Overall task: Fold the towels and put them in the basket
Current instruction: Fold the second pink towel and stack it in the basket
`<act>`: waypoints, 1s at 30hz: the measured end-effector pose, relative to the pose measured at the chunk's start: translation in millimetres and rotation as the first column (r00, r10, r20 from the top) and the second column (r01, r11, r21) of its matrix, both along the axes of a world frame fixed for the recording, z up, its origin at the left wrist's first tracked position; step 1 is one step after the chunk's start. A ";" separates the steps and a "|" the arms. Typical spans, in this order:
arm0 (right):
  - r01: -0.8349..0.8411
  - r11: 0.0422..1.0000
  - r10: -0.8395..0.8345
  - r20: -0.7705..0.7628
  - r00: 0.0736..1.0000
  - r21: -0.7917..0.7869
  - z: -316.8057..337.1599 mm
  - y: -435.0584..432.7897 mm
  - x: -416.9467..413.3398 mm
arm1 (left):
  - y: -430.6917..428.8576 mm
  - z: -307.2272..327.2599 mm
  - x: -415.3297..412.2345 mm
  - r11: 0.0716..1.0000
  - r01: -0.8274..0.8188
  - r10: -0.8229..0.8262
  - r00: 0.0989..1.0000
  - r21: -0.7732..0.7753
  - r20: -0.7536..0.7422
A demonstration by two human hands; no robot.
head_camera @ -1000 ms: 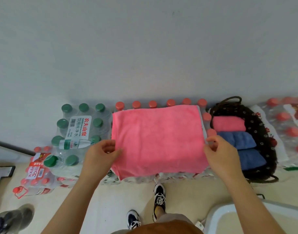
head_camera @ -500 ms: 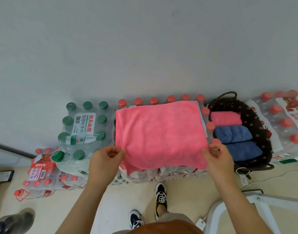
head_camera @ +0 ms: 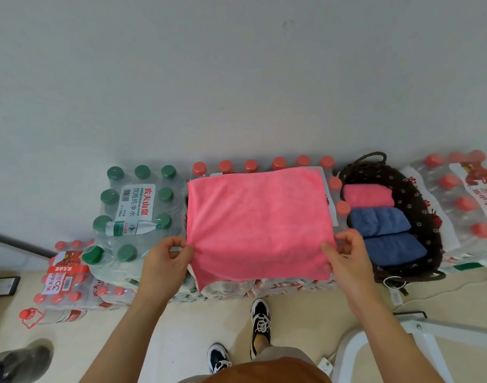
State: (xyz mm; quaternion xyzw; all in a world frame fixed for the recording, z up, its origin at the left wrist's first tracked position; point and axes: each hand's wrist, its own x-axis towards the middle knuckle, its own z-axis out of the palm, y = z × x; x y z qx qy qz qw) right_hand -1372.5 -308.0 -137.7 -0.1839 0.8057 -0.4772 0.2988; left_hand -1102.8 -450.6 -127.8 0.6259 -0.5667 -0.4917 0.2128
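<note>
A pink towel (head_camera: 258, 222) lies spread flat on a pack of red-capped water bottles (head_camera: 264, 286), its near edge hanging over the front. My left hand (head_camera: 167, 261) pinches its left edge near the front corner. My right hand (head_camera: 344, 255) pinches the right edge at about the same height. To the right stands a dark crocheted basket (head_camera: 413, 189) with handles. Inside it lie a folded pink towel (head_camera: 368, 195) at the back and two folded blue towels (head_camera: 380, 224) in front of it.
A pack of green-capped bottles (head_camera: 134, 208) sits left of the towel, with lower red-capped packs (head_camera: 65, 283) beyond it. Another bottle pack (head_camera: 466, 200) is right of the basket. A white frame (head_camera: 419, 333) stands at the lower right. My shoes (head_camera: 260, 319) are on the beige floor.
Both hands have slid along the towel's side edges toward the near corners and keep their pinch. The view has shifted slightly; the towel stays spread on the pack.
</note>
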 end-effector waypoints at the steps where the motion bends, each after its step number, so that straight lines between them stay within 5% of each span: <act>1: 0.007 1.000 -0.007 -0.004 1.000 -0.001 -1.3 -0.3 -0.5 | -0.3 -1.5 -0.3 1.000 -0.010 0.010 1.000 0.001 -0.002; 10: 0.018 1.000 -0.018 -0.116 0.993 0.000 2.6 1.4 -10.0 | -1.3 -8.2 -3.4 0.998 -0.065 0.065 0.998 0.011 0.019; 19: -0.204 0.967 0.250 -0.423 0.871 0.152 24.7 -43.2 -46.7 | -37.9 12.0 -13.3 0.991 0.130 -0.126 0.962 0.000 0.242; 25: -0.285 0.928 0.368 -0.470 0.802 0.241 21.2 -115.3 -70.2 | -78.5 14.7 -44.8 0.999 0.017 -0.012 0.991 -0.037 0.136; 30: -0.220 0.951 0.287 -0.358 0.889 0.216 11.2 -142.6 -88.0 | -104.6 8.3 -59.2 0.994 -0.090 0.096 0.990 -0.055 0.106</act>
